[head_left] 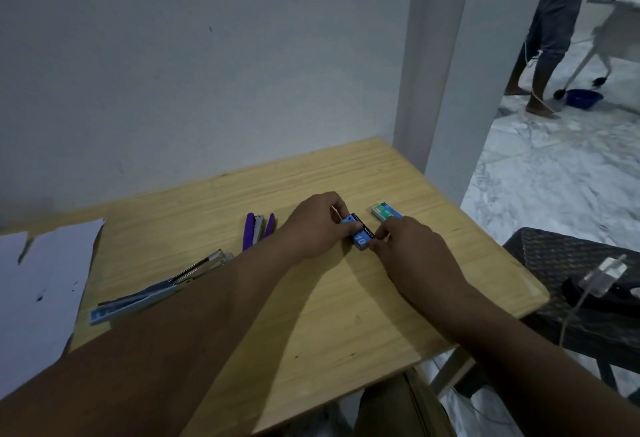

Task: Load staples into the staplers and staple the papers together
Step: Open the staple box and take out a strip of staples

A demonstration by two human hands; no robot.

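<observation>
Table (311,315), pale wood with long straight grain, rounded at the near right corner, pushed against a plain grey wall (173,72). Paper (41,280), white sheets with torn, ragged top edges and a few dark specks, overhanging the left side of the tabletop. Long stapler (156,289), light blue body with a metal rail, swung open and lying slantwise just beside the paper, partly behind the left forearm. Purple stapler (258,230), glossy plastic with a silver channel down the middle, opened flat, left of the hands. Left hand (313,227), fingers curled over the far end of a small blue staple box (360,237), pinching it from above. Right hand (412,249), fingertips pressed against the near right side of the same box, gripping it. Box flat on the wood between both hands, rectangular card, dark band with white lettering along one edge. Second staple box (387,212), green and blue, similar shape, untouched, just beyond the right hand's knuckles.
</observation>
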